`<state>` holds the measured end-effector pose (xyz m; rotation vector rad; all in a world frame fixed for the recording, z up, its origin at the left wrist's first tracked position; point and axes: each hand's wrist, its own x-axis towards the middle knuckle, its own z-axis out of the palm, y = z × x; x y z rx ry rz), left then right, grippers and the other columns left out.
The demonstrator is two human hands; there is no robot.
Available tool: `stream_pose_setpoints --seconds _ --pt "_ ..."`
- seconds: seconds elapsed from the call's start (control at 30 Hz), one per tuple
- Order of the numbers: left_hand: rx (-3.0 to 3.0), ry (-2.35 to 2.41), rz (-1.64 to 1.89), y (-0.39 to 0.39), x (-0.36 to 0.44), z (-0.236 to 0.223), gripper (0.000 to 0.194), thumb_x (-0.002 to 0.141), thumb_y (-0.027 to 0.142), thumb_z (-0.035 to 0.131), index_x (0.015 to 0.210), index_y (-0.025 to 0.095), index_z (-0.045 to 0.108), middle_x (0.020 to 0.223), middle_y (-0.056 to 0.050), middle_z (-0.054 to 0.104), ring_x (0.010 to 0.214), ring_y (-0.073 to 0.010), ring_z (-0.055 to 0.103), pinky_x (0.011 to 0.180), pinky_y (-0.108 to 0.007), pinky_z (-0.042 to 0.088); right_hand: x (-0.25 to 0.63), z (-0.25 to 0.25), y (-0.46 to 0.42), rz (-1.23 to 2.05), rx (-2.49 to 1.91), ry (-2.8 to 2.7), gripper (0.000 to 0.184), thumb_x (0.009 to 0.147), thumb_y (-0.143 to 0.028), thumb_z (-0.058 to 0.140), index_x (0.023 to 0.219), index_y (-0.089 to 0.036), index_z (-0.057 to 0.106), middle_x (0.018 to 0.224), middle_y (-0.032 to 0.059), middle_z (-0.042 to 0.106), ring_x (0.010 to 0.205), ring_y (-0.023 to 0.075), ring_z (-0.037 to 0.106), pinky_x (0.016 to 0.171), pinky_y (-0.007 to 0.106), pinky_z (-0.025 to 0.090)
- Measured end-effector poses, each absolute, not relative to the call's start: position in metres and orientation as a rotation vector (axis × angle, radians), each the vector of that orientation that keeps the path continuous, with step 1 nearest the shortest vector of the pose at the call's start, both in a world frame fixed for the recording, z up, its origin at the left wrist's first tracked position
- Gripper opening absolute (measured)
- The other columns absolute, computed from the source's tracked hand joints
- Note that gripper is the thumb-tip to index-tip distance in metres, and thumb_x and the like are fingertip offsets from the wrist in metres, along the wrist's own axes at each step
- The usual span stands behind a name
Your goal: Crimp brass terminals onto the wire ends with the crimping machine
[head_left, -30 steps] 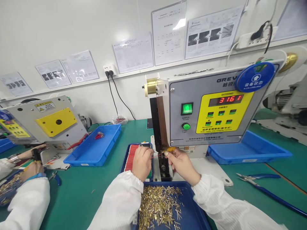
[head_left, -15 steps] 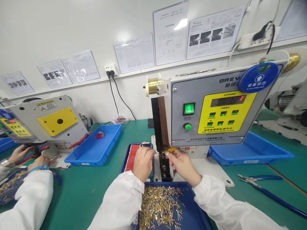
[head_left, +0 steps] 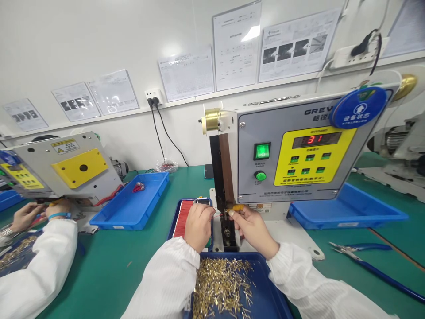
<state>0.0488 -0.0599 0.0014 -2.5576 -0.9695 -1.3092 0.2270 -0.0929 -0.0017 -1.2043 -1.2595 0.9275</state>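
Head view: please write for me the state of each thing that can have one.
Left hand: closed on a thin wire
Right hand: thumb and fingers drawn together, hold unclear
Power switch: lit green
Display: lit, red digits
Cutters: lying down, handles spread
Dark-blue tray: partly covered by gold-coloured pieces
Left light-blue tray: holding red pieces
Black plugs: plugged into wall socket
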Motion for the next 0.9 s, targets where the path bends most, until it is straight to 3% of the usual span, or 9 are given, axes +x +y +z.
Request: stream_pose_setpoints --seconds 0.63,0.9 --pt "-2.535 -0.943 -1.341 -0.063 0.048 0.006 0.019 0.09 0.01 0.042 0.094 0.017 0.059 0.089 -0.006 0.059 0.087 -0.0182 0.051 0.077 -0.032 0.045 0.226 0.005 -0.094 0.974 -1.224 -1.237 0.028 0.077 -0.047 0.054 0.07 -0.02 0.05 0.048 -0.0056 0.049 0.035 0.0085 0.039 0.033 0.02 0.031" --pt "-2.476 -0.996 -1.538 -0.07 0.045 0.013 0.016 0.093 0.018 0.042 0.094 0.018 0.058 0.086 -0.005 0.059 0.083 -0.0161 0.054 0.074 -0.03 0.045 0.292 0.011 -0.112 0.722 -1.457 -1.524 0.016 0.085 -0.031 0.044 0.078 -0.021 0.054 0.056 -0.0014 0.058 0.046 0.0153 0.053 0.045 0.026 0.041"
